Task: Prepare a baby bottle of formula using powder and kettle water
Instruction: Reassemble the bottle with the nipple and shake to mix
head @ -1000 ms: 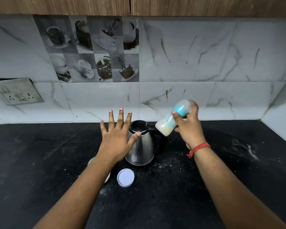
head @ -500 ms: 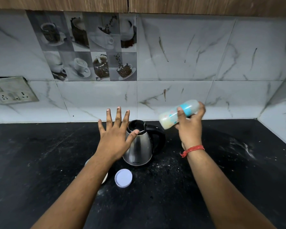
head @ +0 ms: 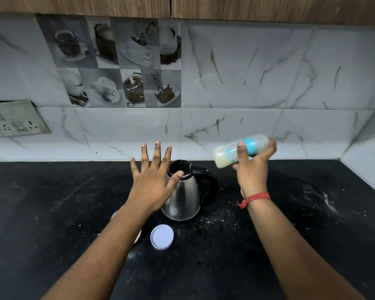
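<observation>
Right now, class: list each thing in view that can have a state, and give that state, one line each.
Bottle: held tilted near level in the right hand, milky liquid inside.
Left hand: open, fingers spread, beside the kettle.
Kettle: upright on the counter, top open.
Lid: off, lying flat on the counter.

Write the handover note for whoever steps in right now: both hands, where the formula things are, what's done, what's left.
Right hand grips the baby bottle, raised and tipped nearly sideways over the black counter, milky liquid inside.
Left hand is open, fingers spread, holding nothing, in front of the steel kettle, which stands on the counter.
White round lid lies near the kettle; a container is mostly hidden under the left forearm.
Done: bottle filled.
Left: finish mixing, set bottle down, put the lid back.
</observation>
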A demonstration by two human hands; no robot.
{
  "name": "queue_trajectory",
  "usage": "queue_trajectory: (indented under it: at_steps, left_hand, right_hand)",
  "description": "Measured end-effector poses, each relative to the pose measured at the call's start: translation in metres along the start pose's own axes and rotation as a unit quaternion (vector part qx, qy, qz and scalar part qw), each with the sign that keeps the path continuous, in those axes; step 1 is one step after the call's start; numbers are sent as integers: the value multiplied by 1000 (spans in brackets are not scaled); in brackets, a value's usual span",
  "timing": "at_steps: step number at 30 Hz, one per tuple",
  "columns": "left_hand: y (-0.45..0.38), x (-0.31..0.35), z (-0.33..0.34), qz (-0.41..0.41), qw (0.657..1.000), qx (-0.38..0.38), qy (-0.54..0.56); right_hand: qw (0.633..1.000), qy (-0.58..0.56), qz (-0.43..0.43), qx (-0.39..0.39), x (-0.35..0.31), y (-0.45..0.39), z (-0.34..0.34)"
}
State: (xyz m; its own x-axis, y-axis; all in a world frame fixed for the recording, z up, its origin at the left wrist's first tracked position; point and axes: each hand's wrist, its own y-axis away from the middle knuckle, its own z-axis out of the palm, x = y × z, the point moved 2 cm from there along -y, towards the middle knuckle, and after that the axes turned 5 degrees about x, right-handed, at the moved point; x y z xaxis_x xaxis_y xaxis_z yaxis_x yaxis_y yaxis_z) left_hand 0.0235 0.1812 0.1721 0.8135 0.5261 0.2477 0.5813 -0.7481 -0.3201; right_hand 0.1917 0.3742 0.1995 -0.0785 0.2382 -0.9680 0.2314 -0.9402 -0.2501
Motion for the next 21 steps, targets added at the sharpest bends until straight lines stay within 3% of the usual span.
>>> queue_trajectory:
  at_steps: [3, 6, 7, 10, 13, 14, 16, 19, 21]
  left_hand:
    - [0, -2, 1, 8, 1000, 2, -11]
    - [-2, -3, 3, -3, 1000, -1, -6]
    - [-2, -3, 3, -2, 1000, -3, -7]
    - [-2, -4, 4, 6, 1000, -4, -12]
    - [-3, -5, 5, -7, 1000, -7, -4]
    - [-3, -4, 5, -4, 1000, -8, -7]
    - [-3, -3, 6, 7, 1000, -9, -12]
    - [-5, -3, 8, 0, 1000, -10, 0]
    - [-5, -1, 9, 6, 1000, -7, -1]
  right_hand:
    - [988, 85, 10, -131, 5, 6, 7]
    - [1000, 3, 16, -6, 8, 1, 0]
    - [1000, -1, 17, 0, 7, 0, 1]
    - [992, 66, 14, -108, 11, 6, 8]
    - [1000, -3, 11, 13, 13, -1, 0]
    - [1000, 3, 11, 3, 11, -1, 1]
    - [993, 67, 1, -97, 12, 2, 8]
    - [997, 40, 16, -70, 15, 1, 7]
    - [989, 66, 22, -134, 13, 4, 12]
